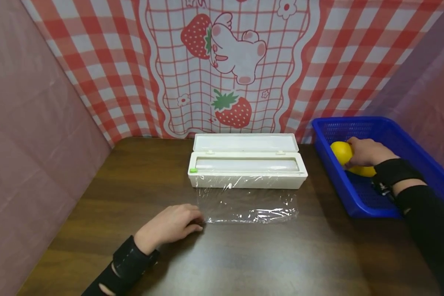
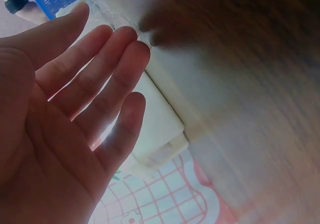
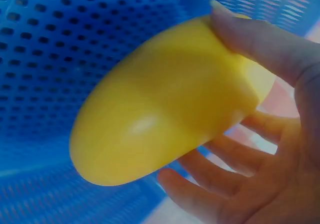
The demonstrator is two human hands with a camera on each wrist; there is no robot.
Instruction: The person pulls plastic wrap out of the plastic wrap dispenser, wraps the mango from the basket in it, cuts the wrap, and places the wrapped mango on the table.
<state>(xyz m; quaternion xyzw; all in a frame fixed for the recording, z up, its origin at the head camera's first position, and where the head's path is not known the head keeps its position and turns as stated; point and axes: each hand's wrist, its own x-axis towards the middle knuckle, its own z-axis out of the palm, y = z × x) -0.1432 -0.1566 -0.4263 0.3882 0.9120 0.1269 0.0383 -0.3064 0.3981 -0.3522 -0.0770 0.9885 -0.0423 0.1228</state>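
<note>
One yellow object (image 1: 341,152) is sitting in the blue basket (image 1: 373,212) at three o'clock, the right hand (image 1: 370,152) gripping it; the left hand (image 1: 172,224), fingers loosely apart, is resting at seven beside clear film (image 1: 244,201).

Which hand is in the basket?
The right hand, gripping a yellow object in the basket; the left hand is outside, by the film.

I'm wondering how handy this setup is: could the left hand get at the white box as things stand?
Probably yes: the left hand is at the near left corner of the clear film, and only tabletop seems to lie between it and the left end of the white box.
</note>
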